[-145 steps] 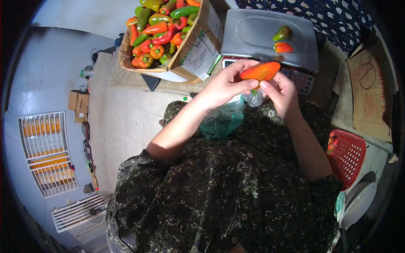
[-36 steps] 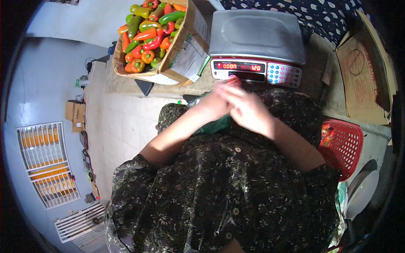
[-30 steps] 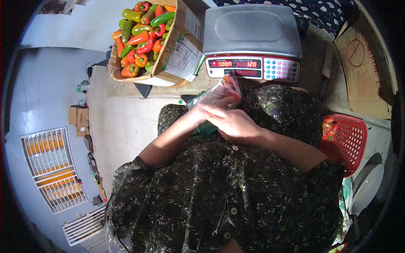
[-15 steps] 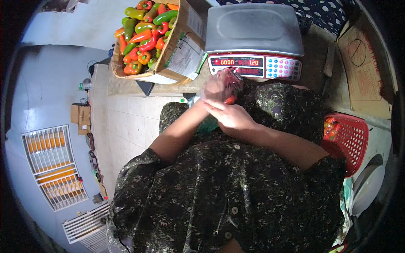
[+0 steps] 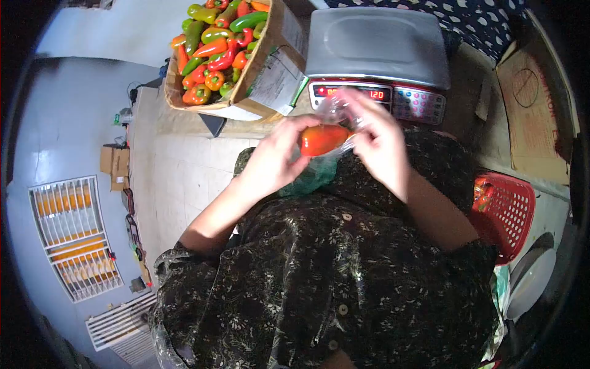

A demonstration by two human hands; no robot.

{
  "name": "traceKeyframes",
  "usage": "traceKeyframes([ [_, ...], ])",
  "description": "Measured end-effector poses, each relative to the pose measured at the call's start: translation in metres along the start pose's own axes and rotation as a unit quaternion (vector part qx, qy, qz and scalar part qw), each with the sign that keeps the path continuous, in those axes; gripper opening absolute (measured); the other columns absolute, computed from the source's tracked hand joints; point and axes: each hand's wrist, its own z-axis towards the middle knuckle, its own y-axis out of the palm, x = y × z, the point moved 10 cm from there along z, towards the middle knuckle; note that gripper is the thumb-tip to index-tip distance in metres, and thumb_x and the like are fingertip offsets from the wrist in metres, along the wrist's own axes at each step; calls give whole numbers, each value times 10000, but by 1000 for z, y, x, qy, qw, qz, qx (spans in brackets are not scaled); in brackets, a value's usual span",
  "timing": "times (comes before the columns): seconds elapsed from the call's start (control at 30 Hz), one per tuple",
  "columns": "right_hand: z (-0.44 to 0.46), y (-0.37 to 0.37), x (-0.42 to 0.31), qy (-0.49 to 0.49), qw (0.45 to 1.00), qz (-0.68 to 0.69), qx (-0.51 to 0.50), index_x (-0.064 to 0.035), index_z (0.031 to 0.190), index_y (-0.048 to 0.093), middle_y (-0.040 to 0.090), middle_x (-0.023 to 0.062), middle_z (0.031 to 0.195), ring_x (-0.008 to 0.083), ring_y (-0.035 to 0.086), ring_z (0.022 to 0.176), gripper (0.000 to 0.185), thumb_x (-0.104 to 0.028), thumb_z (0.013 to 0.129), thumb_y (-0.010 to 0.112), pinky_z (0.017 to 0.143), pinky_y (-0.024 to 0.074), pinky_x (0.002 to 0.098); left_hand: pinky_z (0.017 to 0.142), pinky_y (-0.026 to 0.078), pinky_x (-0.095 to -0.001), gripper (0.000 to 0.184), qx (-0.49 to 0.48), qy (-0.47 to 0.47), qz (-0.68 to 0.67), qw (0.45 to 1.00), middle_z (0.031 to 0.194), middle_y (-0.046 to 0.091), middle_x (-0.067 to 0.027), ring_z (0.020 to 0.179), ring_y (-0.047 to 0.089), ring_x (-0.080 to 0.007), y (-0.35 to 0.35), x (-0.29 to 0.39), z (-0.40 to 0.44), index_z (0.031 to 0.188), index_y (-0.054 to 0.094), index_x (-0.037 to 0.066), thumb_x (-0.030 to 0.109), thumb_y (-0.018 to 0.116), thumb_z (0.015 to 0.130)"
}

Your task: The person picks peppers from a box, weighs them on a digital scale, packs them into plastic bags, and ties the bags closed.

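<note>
My left hand (image 5: 276,150) has its fingers and thumb around an orange-red pepper (image 5: 322,140), which lies sideways in front of the scale's lower edge. Thin clear plastic (image 5: 335,111) surrounds the pepper and stretches toward my right hand (image 5: 380,138). The fingers of my right hand are blurred but pinch this plastic at the pepper's right end. Green plastic (image 5: 314,177) lies on the lap under my hands. Behind them stands the scale (image 5: 378,46), with a bare metal plate and red lit digits partly hidden by the plastic and my right fingers.
A cardboard box (image 5: 270,77) full of red, orange and green peppers (image 5: 214,52) stands left of the scale. To the right are a red perforated basket (image 5: 513,215) holding some peppers, a flattened carton (image 5: 534,111) and a pale round basin (image 5: 531,283).
Earlier, two peppers lay on the scale plate; now it is bare. Since half a second ago my hands have moved apart, and the pepper between them now shows clearly.
</note>
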Motion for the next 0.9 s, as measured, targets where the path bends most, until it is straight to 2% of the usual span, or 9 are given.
traceKeyframes([
  [0.1, 6, -23, 22, 143, 983, 102, 44, -37, 1313, 485, 462, 132, 1353, 122, 604, 900, 632, 167, 720, 407, 651, 502, 195, 955, 411, -402, 497, 84, 26, -29, 996, 1194, 501, -131, 1143, 502, -300, -34, 5, -10, 1161, 505, 76, 5, 692, 706],
  [0.13, 5, -25, 28, 169, 978, 110, 45, -45, 1319, 484, 448, 98, 1366, 47, 544, 745, 616, 150, 739, 413, 595, 471, 182, 962, 399, -413, 492, 108, 56, 5, 993, 1190, 482, -131, 1149, 486, -311, -42, 9, -13, 1151, 514, 87, 17, 701, 701],
  [0.23, 4, -22, 28, 165, 980, 100, 48, -43, 1319, 486, 457, 87, 1354, 30, 503, 666, 598, 136, 751, 427, 564, 448, 182, 888, 396, -431, 418, 186, 155, 122, 963, 1083, 417, -87, 1054, 452, -285, -52, 30, -23, 1044, 586, 174, 68, 742, 671],
  [0.33, 1, -17, 31, 171, 980, 100, 34, -34, 1322, 476, 459, 82, 1353, 29, 515, 675, 590, 131, 759, 423, 565, 451, 179, 768, 400, -385, 310, 234, 209, 188, 931, 976, 385, -48, 900, 434, -221, -52, 41, -35, 921, 618, 236, 107, 760, 677],
  [0.47, 2, -15, 32, 176, 979, 97, 26, -31, 1320, 475, 471, 86, 1341, 37, 527, 684, 585, 133, 762, 417, 565, 460, 183, 739, 434, -374, 203, 266, 270, 132, 916, 1001, 381, -57, 926, 444, -238, -57, 56, -45, 866, 589, 258, 173, 738, 757],
  [0.7, 4, -11, 33, 168, 981, 99, 16, -33, 1304, 496, 507, 96, 1304, 44, 533, 674, 592, 147, 745, 421, 556, 464, 185, 761, 476, -384, 352, 280, 284, 43, 916, 1054, 399, -91, 1002, 460, -283, -52, 42, -40, 1046, 461, 232, 205, 710, 799],
  [0.83, 2, -15, 35, 185, 976, 110, 26, -41, 1310, 494, 504, 89, 1308, 36, 517, 647, 603, 150, 742, 419, 550, 456, 183, 891, 423, -408, 549, 230, 84, -202, 948, 1221, 398, -124, 1003, 488, -225, -36, -7, -11, 1222, 362, 125, 175, 702, 794],
  [0.87, 2, -16, 36, 187, 975, 115, 33, -44, 1311, 493, 504, 87, 1307, 33, 511, 639, 605, 148, 743, 420, 550, 455, 183, 918, 393, -388, 598, 193, -64, -351, 914, 1261, 400, -129, 988, 499, -195, -18, -27, -9, 1261, 339, 78, 195, 689, 790],
  [0.9, 2, -18, 37, 188, 974, 120, 40, -47, 1313, 492, 504, 85, 1307, 30, 505, 631, 606, 146, 743, 421, 549, 454, 183, 895, 417, -352, 451, 158, -94, -533, 826, 1104, 494, -102, 1008, 507, -182, 5, -49, -9, 1226, 422, 43, 196, 595, 838],
])
